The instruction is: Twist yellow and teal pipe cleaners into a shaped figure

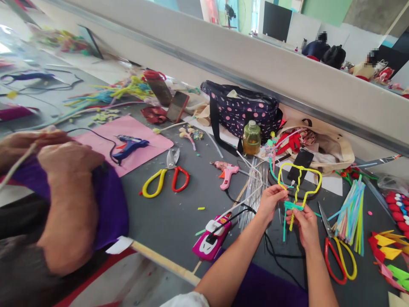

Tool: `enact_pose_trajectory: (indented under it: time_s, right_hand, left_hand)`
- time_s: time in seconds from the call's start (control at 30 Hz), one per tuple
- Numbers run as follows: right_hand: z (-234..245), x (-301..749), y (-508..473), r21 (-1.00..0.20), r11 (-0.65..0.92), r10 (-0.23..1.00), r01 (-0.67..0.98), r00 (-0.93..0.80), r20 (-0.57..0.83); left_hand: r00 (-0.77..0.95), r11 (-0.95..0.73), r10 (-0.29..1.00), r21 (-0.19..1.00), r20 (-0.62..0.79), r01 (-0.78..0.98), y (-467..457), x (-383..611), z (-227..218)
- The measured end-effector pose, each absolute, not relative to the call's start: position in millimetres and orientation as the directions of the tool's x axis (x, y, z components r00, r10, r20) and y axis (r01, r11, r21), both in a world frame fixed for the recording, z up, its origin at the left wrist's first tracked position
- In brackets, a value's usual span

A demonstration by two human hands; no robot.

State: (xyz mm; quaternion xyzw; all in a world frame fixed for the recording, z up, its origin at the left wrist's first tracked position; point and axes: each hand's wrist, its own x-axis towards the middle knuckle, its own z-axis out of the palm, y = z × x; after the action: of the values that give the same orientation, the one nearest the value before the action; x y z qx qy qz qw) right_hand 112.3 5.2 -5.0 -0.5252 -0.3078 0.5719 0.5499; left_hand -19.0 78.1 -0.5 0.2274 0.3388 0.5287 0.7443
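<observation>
My left hand [271, 201] pinches the lower left side of a yellow pipe-cleaner shape [315, 175] with two loops and a twisted stem. My right hand [305, 222] is closed on the bottom of that stem, where a teal pipe cleaner [289, 206] is wrapped round it and hangs down. Both hands hold the piece just above the grey table [179, 213].
Another person's hands [64, 170] hold purple cloth at the left. Red-and-yellow scissors [340, 260] lie right of my hands, another pair [166, 179] at centre. A pink glue gun [227, 172], a blue glue gun [129, 145], a pink device [212, 238] with a black cable, straws [351, 217], a bottle [251, 138] and a dotted bag [239, 108] surround them.
</observation>
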Motion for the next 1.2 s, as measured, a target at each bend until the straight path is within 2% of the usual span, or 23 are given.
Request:
enact_pose_trajectory:
  time_s: [0.27,0.43,0.53,0.7,0.9,1.0,1.07,1.2]
  right_hand:
    - [-7.2,110.7,4.1,-0.917,-0.218,0.946,-0.335,0.16,-0.283]
    - [-8.8,112.7,4.1,-0.933,-0.2,0.958,-0.3,0.14,-0.251]
    - [-9.5,112.8,4.7,-0.957,-0.143,0.963,-0.253,0.188,-0.194]
    - [-11.7,111.9,6.5,-0.969,-0.081,0.95,-0.232,0.276,-0.146]
    - [-12.5,112.5,6.5,-0.976,-0.068,0.957,-0.205,0.263,-0.121]
    - [-12.2,116.0,6.5,-0.991,-0.059,0.942,-0.117,0.322,-0.094]
    - [-11.5,120.3,6.6,-0.997,-0.029,0.905,-0.069,0.422,-0.056]
    - [-7.4,131.2,6.2,-0.989,0.099,0.814,-0.107,0.58,0.019]
  left_hand:
    - [0.38,0.475,0.88,0.555,-0.286,-0.683,80.5,-21.3,-5.0]
    - [0.374,0.472,0.882,0.506,-0.289,-0.722,80.5,-18.5,-4.3]
    - [0.366,0.468,0.883,0.507,-0.293,-0.723,79.5,-16.4,-2.2]
    - [0.315,0.447,0.894,0.629,-0.318,-0.636,73.2,-10.9,-0.8]
    - [0.396,0.383,0.893,0.819,-0.212,-0.426,64.0,-6.9,-1.0]
    - [0.398,0.373,0.89,0.857,-0.222,-0.355,62.0,-8.5,0.2]
    - [0.399,0.373,0.887,0.869,-0.231,-0.326,60.4,-9.4,1.5]
    - [0.464,0.373,0.859,0.885,-0.216,-0.278,55.0,-7.5,3.6]
